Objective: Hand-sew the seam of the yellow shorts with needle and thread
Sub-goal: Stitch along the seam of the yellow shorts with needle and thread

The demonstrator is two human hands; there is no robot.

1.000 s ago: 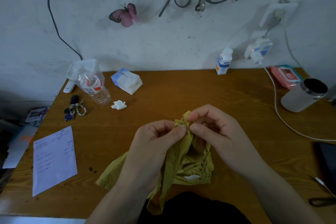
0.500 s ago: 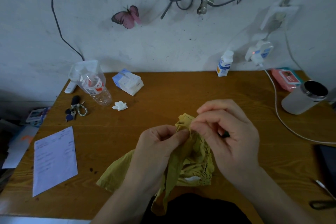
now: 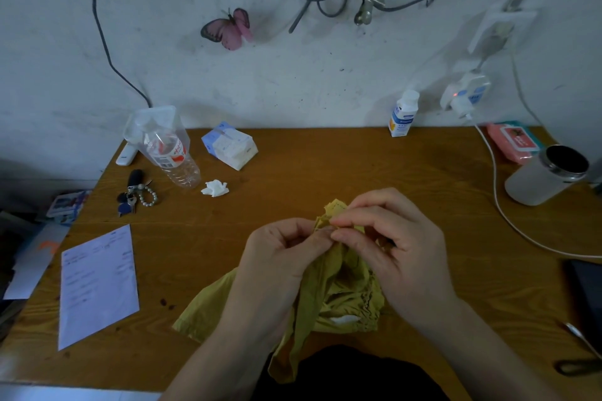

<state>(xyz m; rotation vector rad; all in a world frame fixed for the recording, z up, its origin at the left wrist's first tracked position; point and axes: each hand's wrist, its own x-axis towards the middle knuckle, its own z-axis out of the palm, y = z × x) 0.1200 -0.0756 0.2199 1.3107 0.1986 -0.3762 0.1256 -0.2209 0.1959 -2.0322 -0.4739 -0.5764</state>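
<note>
The yellow shorts [image 3: 342, 296] lie bunched on the wooden desk [image 3: 325, 166] near its front edge, one part hanging over the edge. My left hand [image 3: 280, 254] pinches a raised fold of the fabric between thumb and forefinger. My right hand [image 3: 387, 238] meets it from the right, its thumb and forefinger pinching at the same fold where a small corner of cloth sticks up. The needle and thread are too small to make out between the fingertips.
A plastic bottle [image 3: 172, 156], tissue pack [image 3: 229, 148], crumpled tissue [image 3: 215, 188], keys [image 3: 135, 194] and a paper sheet [image 3: 97, 283] lie on the left. A white cable [image 3: 501, 205], grey cup [image 3: 547, 176], pink wipes pack [image 3: 514, 143] and scissors [image 3: 580, 358] are on the right.
My right hand drew slightly away from the fold, then came back to it; both hands now pinch the fabric a little lower and closer together.
</note>
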